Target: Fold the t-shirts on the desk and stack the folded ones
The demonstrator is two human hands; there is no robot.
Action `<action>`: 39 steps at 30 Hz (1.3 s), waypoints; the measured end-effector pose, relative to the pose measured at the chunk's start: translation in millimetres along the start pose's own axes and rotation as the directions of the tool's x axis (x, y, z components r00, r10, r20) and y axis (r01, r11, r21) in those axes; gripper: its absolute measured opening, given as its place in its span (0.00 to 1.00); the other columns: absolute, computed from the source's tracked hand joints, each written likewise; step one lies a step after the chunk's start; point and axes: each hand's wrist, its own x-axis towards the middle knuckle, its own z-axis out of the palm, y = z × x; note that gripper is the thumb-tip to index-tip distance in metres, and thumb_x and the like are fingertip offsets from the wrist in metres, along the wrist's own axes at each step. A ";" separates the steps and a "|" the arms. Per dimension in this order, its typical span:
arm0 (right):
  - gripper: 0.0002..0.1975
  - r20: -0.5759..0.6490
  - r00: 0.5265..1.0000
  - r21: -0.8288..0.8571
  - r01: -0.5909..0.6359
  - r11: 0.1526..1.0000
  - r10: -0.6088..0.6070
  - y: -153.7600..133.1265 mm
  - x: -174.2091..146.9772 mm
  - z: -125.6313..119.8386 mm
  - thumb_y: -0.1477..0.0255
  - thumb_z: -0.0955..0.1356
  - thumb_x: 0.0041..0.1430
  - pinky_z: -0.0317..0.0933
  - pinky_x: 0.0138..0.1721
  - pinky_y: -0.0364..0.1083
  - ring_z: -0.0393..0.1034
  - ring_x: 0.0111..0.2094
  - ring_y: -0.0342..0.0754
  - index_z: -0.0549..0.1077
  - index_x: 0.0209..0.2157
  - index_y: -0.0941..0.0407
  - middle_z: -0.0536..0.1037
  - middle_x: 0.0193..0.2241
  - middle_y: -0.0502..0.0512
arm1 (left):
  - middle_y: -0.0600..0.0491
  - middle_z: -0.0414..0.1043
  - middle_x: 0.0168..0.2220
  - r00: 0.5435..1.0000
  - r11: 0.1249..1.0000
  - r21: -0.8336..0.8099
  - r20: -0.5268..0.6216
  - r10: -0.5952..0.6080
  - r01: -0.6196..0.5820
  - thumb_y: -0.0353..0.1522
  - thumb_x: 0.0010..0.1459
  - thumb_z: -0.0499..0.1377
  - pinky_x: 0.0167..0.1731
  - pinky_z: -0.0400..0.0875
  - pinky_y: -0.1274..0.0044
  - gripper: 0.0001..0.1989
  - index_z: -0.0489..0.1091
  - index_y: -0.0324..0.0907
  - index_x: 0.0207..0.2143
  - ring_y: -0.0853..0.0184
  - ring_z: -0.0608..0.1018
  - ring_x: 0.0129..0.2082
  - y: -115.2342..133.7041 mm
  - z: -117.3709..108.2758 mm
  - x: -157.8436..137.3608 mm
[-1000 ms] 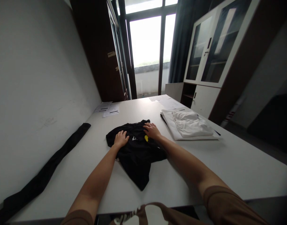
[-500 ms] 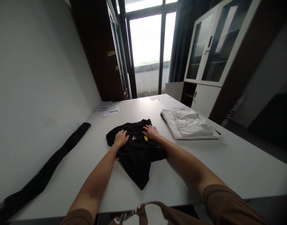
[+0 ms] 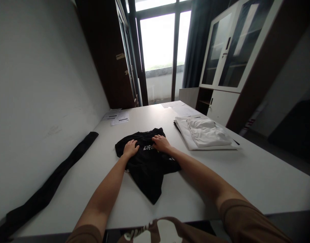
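A black T-shirt [image 3: 147, 168] with white lettering lies crumpled on the white table [image 3: 134, 212] in front of me. Its lower part narrows to a point toward me. My left hand [image 3: 131, 148] rests on the shirt's left side, fingers stretched over the cloth. On the upper right part, just right of the lettering, my right hand [image 3: 161, 143] has its fingers bent into the fabric; the fingertips are partly hidden.
A folded white cloth pile [image 3: 208, 135] lies to the right. Along the left wall stretches a long black cloth strip [image 3: 56, 175]. Papers [image 3: 119, 117] lie at the far left corner, and more sheets [image 3: 181, 109] at the far right. A glass-door cabinet [image 3: 226, 57] stands beyond the table.
My right hand has shifted slightly left, its fingers now more bent. More of the white lettering shows, and the yellow patch beneath that hand is out of sight. My left hand has barely moved.
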 end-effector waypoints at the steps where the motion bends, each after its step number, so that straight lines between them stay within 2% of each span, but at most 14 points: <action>1: 0.10 -0.039 0.995 0.037 -0.088 0.995 0.089 9.8 1.6 -0.5 0.69 0.69 0.64 0.60 0.48 0.48 0.69 0.49 0.56 0.76 0.46 0.54 0.78 0.45 0.60 | 0.44 0.61 0.70 1.000 1.000 0.003 0.008 -0.005 0.005 0.44 0.69 0.53 0.68 0.54 0.68 0.27 0.66 0.42 0.66 0.56 0.62 0.70 -0.2 -0.1 0.3; 3: 0.10 -0.116 0.936 0.157 -0.312 0.937 0.331 35.3 2.8 -4.0 0.69 0.67 0.65 0.60 0.43 0.47 0.71 0.44 0.55 0.75 0.46 0.55 0.79 0.41 0.60 | 0.44 0.59 0.70 0.999 1.000 0.014 0.029 -0.024 0.024 0.45 0.70 0.53 0.68 0.54 0.67 0.29 0.64 0.42 0.67 0.55 0.60 0.70 -0.9 -0.3 0.9; 5: 0.11 -0.206 0.785 0.307 -0.516 0.800 0.585 64.7 0.5 -9.4 0.67 0.66 0.67 0.59 0.41 0.48 0.71 0.40 0.55 0.75 0.46 0.57 0.79 0.38 0.61 | 0.45 0.57 0.71 0.997 0.998 0.026 0.051 -0.062 0.061 0.46 0.70 0.52 0.69 0.53 0.66 0.30 0.62 0.43 0.68 0.54 0.59 0.71 -3.2 -1.2 1.6; 9: 0.17 -0.299 0.610 0.402 -0.617 0.676 0.734 110.4 -10.0 -16.0 0.69 0.58 0.72 0.58 0.43 0.51 0.70 0.41 0.56 0.71 0.53 0.61 0.78 0.41 0.68 | 0.45 0.55 0.72 0.985 0.987 0.040 0.069 -0.157 0.154 0.48 0.69 0.51 0.69 0.51 0.64 0.31 0.61 0.45 0.69 0.53 0.58 0.72 -14.3 -5.5 3.4; 11: 0.17 -0.334 0.569 0.453 -0.602 0.657 0.752 118.3 -12.2 -13.9 0.69 0.58 0.71 0.58 0.44 0.51 0.69 0.41 0.55 0.71 0.52 0.60 0.78 0.42 0.67 | 0.45 0.55 0.73 0.976 0.978 0.045 0.068 -0.207 0.204 0.48 0.69 0.50 0.69 0.51 0.60 0.31 0.61 0.45 0.69 0.51 0.57 0.72 -21.4 -8.0 3.5; 15: 0.14 -0.457 0.612 0.449 -0.468 0.762 0.645 109.1 -6.0 -5.0 0.72 0.62 0.67 0.60 0.49 0.49 0.66 0.46 0.53 0.72 0.50 0.58 0.76 0.45 0.64 | 0.44 0.54 0.73 0.948 0.948 0.048 0.040 -0.315 0.313 0.50 0.69 0.48 0.68 0.49 0.52 0.31 0.61 0.47 0.69 0.46 0.52 0.73 -32.1 -11.0 -0.2; 18: 0.10 -0.507 0.714 0.374 -0.323 0.869 0.483 94.1 0.1 -0.3 0.71 0.64 0.66 0.59 0.53 0.47 0.66 0.50 0.53 0.74 0.45 0.56 0.76 0.46 0.61 | 0.41 0.54 0.72 0.919 0.919 0.041 -0.064 -0.388 0.391 0.48 0.68 0.51 0.68 0.48 0.50 0.31 0.64 0.44 0.67 0.44 0.50 0.73 -34.3 -13.6 -4.9; 21: 0.10 -0.370 0.884 0.339 -0.159 0.927 0.287 78.9 2.8 5.9 0.69 0.64 0.68 0.61 0.45 0.45 0.71 0.40 0.50 0.77 0.42 0.53 0.78 0.36 0.54 | 0.38 0.56 0.71 0.909 0.930 0.020 -0.219 -0.354 0.367 0.42 0.67 0.54 0.68 0.50 0.51 0.29 0.64 0.40 0.66 0.45 0.53 0.72 -27.9 -20.7 -7.2; 24: 0.07 -0.157 0.979 0.332 -0.073 0.941 0.131 66.9 5.4 16.3 0.67 0.68 0.66 0.60 0.38 0.43 0.73 0.35 0.48 0.80 0.39 0.50 0.79 0.32 0.51 | 0.40 0.67 0.65 0.964 0.992 -0.063 -0.234 -0.123 0.112 0.37 0.67 0.54 0.67 0.58 0.59 0.23 0.70 0.40 0.61 0.51 0.65 0.67 -8.8 -30.6 -7.3; 27: 0.06 -0.093 0.994 0.308 -0.033 0.951 0.065 63.5 9.6 25.2 0.69 0.70 0.63 0.61 0.40 0.43 0.73 0.41 0.50 0.82 0.37 0.52 0.80 0.36 0.53 | 0.49 0.76 0.55 0.973 0.968 -0.153 -0.151 0.176 -0.199 0.35 0.67 0.56 0.64 0.64 0.70 0.14 0.77 0.46 0.51 0.60 0.73 0.59 22.0 -36.6 -9.3; 29: 0.06 -0.085 0.994 0.324 -0.037 0.945 0.067 66.4 12.0 27.3 0.70 0.70 0.63 0.63 0.42 0.44 0.73 0.42 0.50 0.82 0.37 0.52 0.81 0.37 0.54 | 0.52 0.77 0.54 0.921 0.902 -0.191 -0.131 0.367 -0.387 0.35 0.67 0.57 0.64 0.64 0.71 0.13 0.78 0.47 0.49 0.61 0.72 0.59 44.3 -37.7 -13.2; 31: 0.07 -0.073 0.995 0.356 -0.033 0.934 0.063 71.2 13.2 26.7 0.70 0.70 0.64 0.64 0.44 0.44 0.74 0.42 0.50 0.82 0.39 0.53 0.81 0.39 0.54 | 0.52 0.76 0.54 0.882 0.861 -0.190 -0.083 0.464 -0.471 0.38 0.66 0.58 0.63 0.65 0.70 0.13 0.78 0.48 0.49 0.60 0.72 0.59 62.9 -38.3 -18.5; 34: 0.08 -0.054 0.997 0.374 -0.025 0.927 0.049 76.0 12.9 23.8 0.70 0.69 0.65 0.64 0.47 0.44 0.74 0.43 0.49 0.82 0.40 0.52 0.81 0.40 0.53 | 0.48 0.75 0.54 0.914 0.909 -0.127 0.035 0.404 -0.396 0.41 0.65 0.60 0.60 0.67 0.67 0.15 0.76 0.47 0.50 0.55 0.74 0.57 77.3 -41.5 -26.2; 39: 0.08 -0.024 0.997 0.313 -0.059 0.948 0.070 70.6 10.0 20.8 0.70 0.69 0.66 0.64 0.48 0.45 0.73 0.47 0.51 0.82 0.41 0.51 0.80 0.43 0.54 | 0.46 0.77 0.51 0.948 0.973 -0.085 0.225 0.227 -0.213 0.43 0.63 0.60 0.52 0.71 0.68 0.16 0.74 0.46 0.49 0.52 0.77 0.52 75.7 -49.1 -32.1</action>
